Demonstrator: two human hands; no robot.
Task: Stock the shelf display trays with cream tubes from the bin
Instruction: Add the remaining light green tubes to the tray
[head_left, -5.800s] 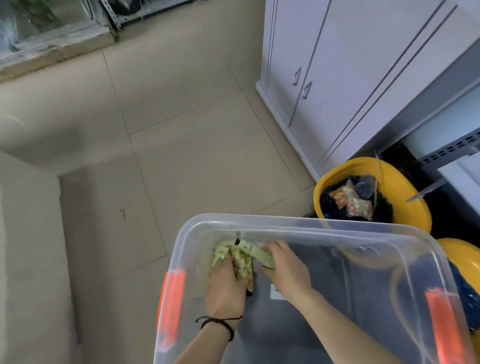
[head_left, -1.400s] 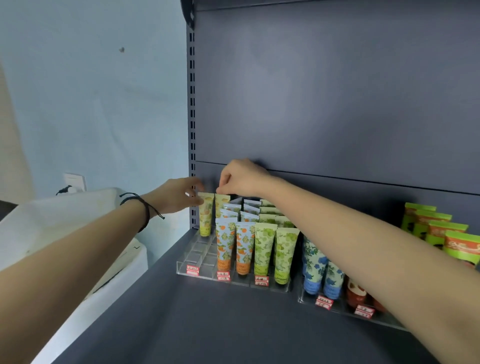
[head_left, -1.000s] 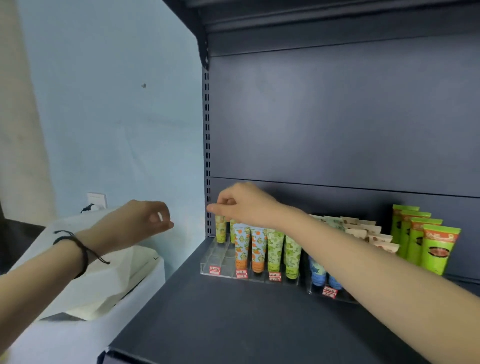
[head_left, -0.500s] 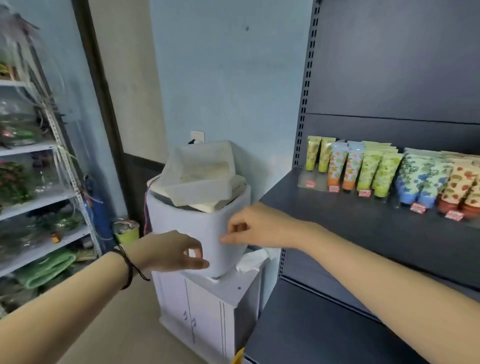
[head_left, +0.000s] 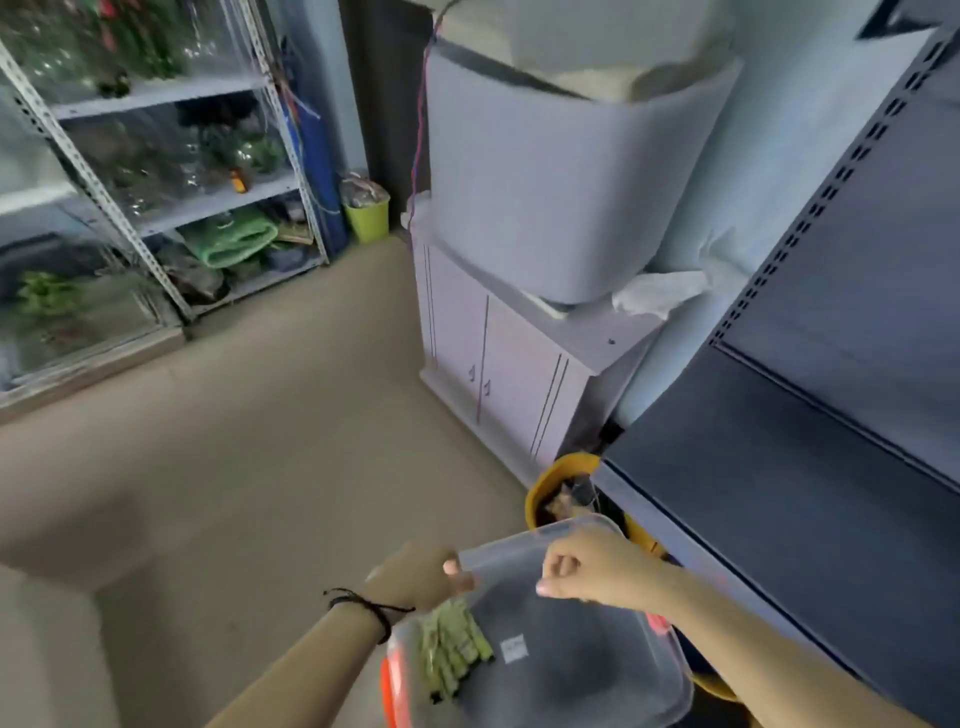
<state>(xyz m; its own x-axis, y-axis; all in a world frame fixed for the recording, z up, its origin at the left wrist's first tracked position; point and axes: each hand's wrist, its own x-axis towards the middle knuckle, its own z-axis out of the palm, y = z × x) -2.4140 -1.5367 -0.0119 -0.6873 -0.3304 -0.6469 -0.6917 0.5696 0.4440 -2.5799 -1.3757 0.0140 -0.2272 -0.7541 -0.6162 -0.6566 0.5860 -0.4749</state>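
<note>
A clear plastic bin (head_left: 670, 670) with orange handles sits low in front of me. Several green cream tubes (head_left: 453, 652) lie in a pile at its left side. My left hand (head_left: 415, 574), a black cord on its wrist, hovers over the bin's far left corner with nothing in it. My right hand (head_left: 597, 569) is above the bin's far edge, fingers loosely curled and holding nothing. The display trays are out of view; only the dark shelf (head_left: 789, 499) on the right shows.
A white cabinet (head_left: 498, 358) carrying a grey tub (head_left: 550, 176) stands beyond the bin. A yellow bucket (head_left: 550, 493) sits between cabinet and shelf. A metal rack (head_left: 171, 171) with bagged goods and a green waste bin (head_left: 368, 213) are at the back left. Tiled floor lies to the left.
My view has swung from the shelf trays down to the bin. Both hands left the tubes on the shelf, dropped, and now hang over the bin.
</note>
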